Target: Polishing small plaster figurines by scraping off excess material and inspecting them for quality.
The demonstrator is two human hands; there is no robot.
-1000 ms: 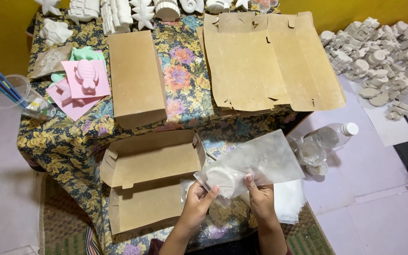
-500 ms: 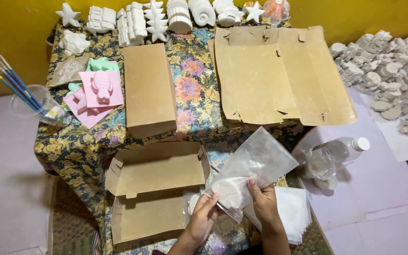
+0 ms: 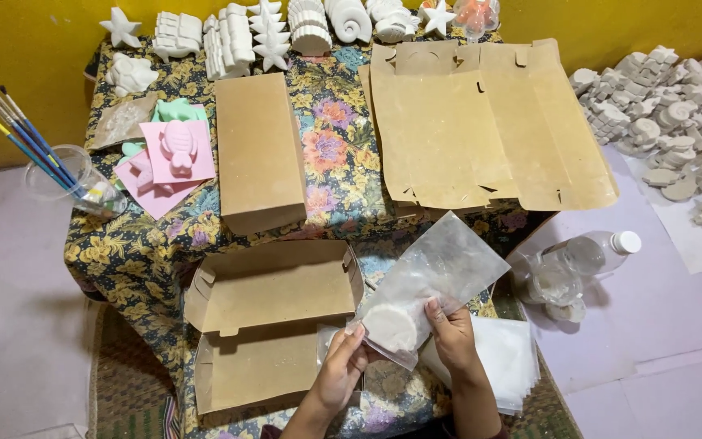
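Open box (image 3: 274,321): brown card, lid back, near edge of floral table (image 3: 136,252), left of hands.
Left hand (image 3: 341,370): fingers pinched on bag's lower corner.
Clear bag (image 3: 432,284): held above near edge; white round cast (image 3: 390,328) inside, at bottom.
Right hand (image 3: 451,333): closed on bag's lower edge.
Handling: support the cast from beneath; it looks brittle.

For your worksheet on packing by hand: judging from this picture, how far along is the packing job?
Done: one closed brown box lies on the table. In hand: the left hand and right hand hold a clear bag with a white round cast inside. Left: the open box is empty, flat cardboard lies unfolded, and many casts lie unpacked.
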